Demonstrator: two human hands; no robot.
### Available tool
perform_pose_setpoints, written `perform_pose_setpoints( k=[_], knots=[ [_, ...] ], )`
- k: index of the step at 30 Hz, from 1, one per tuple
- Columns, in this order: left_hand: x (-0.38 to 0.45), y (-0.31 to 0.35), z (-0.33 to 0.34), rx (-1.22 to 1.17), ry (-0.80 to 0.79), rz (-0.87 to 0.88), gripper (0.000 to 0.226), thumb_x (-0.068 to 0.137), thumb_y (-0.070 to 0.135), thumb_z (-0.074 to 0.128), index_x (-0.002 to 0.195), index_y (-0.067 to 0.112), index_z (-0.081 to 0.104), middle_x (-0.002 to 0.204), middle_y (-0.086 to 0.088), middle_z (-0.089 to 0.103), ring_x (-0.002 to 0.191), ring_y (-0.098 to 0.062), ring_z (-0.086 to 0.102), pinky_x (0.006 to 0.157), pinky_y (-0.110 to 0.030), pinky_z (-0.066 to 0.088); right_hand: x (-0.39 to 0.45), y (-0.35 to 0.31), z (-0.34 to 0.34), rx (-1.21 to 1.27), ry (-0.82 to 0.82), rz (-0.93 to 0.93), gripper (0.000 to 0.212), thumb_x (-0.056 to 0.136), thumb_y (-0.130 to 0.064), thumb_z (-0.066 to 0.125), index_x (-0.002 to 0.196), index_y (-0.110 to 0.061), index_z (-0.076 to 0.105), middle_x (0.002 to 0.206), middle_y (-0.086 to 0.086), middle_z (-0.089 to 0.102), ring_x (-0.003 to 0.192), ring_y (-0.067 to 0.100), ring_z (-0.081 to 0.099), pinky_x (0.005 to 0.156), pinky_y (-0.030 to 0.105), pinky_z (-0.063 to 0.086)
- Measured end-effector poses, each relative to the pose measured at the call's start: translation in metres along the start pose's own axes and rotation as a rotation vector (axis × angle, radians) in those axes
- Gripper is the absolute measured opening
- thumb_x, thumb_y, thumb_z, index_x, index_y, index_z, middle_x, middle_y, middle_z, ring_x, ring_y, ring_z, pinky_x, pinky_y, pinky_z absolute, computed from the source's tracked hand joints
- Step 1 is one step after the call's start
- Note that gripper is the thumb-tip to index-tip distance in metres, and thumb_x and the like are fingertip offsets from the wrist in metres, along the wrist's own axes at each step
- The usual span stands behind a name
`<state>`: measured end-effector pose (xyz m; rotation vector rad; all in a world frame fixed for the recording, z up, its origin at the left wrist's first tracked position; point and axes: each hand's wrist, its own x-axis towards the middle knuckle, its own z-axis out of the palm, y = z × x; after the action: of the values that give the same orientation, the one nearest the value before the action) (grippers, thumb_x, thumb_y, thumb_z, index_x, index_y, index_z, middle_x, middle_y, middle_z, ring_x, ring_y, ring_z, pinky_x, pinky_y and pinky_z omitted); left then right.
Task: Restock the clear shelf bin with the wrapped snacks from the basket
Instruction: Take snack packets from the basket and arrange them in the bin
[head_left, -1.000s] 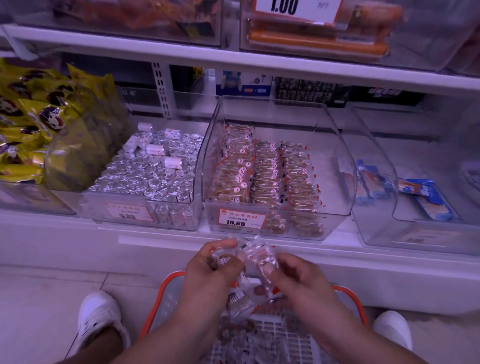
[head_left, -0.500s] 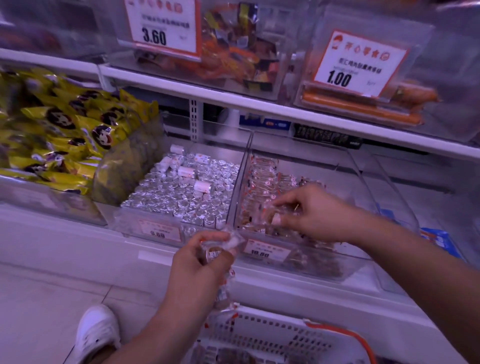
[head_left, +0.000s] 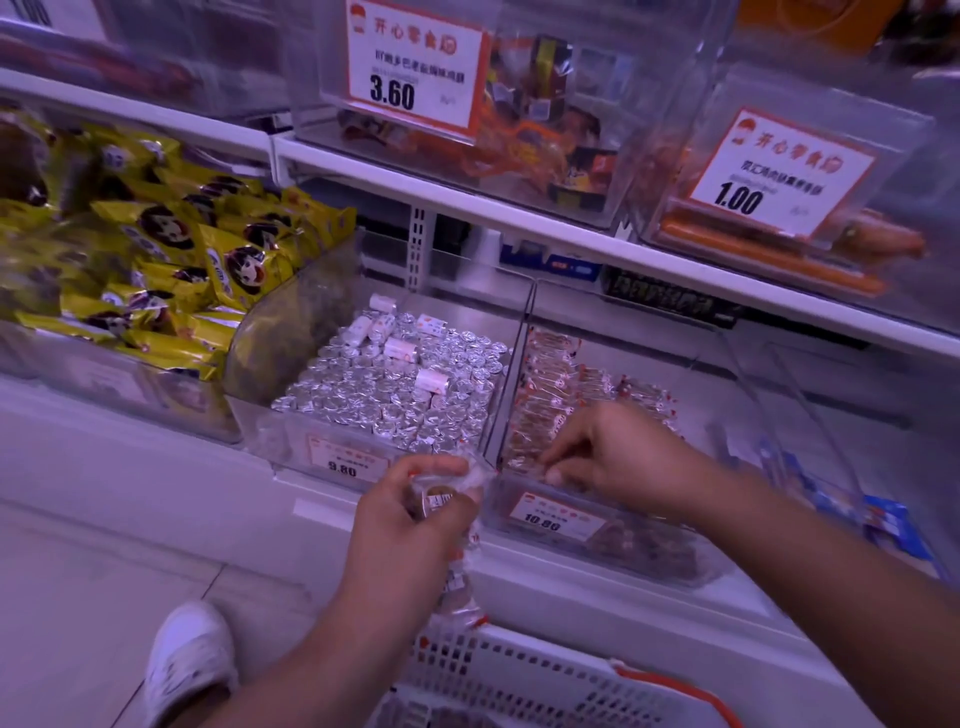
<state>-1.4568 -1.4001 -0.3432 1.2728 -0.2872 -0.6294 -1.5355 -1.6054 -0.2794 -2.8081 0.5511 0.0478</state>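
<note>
Snacks (head_left: 550, 395) fill bin (head_left: 597, 540) beside foil rolls (head_left: 395, 395), hands (head_left: 618, 457) above.

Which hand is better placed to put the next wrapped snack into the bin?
Right hand: it is already inside the clear shelf bin; the left hand holds clear-wrapped snacks outside it.

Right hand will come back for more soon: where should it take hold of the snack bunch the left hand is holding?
Pinch the crinkled clear wrapper end that sticks out above the left hand's fingers, coming from the right, the bin side. That end is free; the rest of the snack bunch hangs below the palm toward the basket, half hidden, so it is harder to reach.
</note>
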Motion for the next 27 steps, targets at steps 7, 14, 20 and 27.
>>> perform_pose_setpoints(
  k=[7,14,20,27],
  knots=[
    [0.002,-0.001,0.005,0.023,0.032,0.041,0.015,0.084,0.011,0.077,0.092,0.021,0.07,0.063,-0.009,0.057,0.052,-0.018,0.053,0.043,-0.023,0.042,0.016,-0.003,0.018,-0.171,0.063,-0.024,0.035,0.078,-0.054,0.075,0.079,-0.02,0.069,0.078,-0.005,0.066,0.074,0.015,0.059,0.067,0.03,0.049],
    [0.003,0.0,0.005,-0.028,0.009,-0.006,0.014,0.084,0.013,0.078,0.089,0.024,0.071,0.062,-0.007,0.06,0.047,-0.016,0.051,0.041,-0.023,0.041,-0.011,0.018,0.01,0.127,0.259,-0.019,0.015,0.088,-0.031,0.072,0.103,-0.029,0.076,0.096,-0.007,0.065,0.086,0.009,0.061,0.08,0.027,0.048],
    [0.002,-0.004,0.007,0.005,0.005,0.016,0.016,0.085,0.006,0.075,0.093,0.02,0.07,0.059,-0.007,0.059,0.05,-0.019,0.049,0.043,-0.023,0.04,-0.001,0.016,0.026,0.323,0.096,0.155,0.016,0.078,-0.023,0.082,0.067,-0.032,0.075,0.067,-0.016,0.072,0.065,-0.002,0.065,0.063,0.019,0.048],
    [0.002,-0.003,0.009,-0.042,-0.009,-0.024,0.014,0.086,0.01,0.076,0.091,0.022,0.07,0.063,-0.013,0.057,0.056,-0.021,0.045,0.043,-0.024,0.04,0.016,0.004,0.021,0.187,0.046,0.044,0.012,0.076,-0.016,0.082,0.075,-0.027,0.076,0.068,-0.015,0.069,0.063,-0.003,0.063,0.061,0.022,0.051]
  ],
)
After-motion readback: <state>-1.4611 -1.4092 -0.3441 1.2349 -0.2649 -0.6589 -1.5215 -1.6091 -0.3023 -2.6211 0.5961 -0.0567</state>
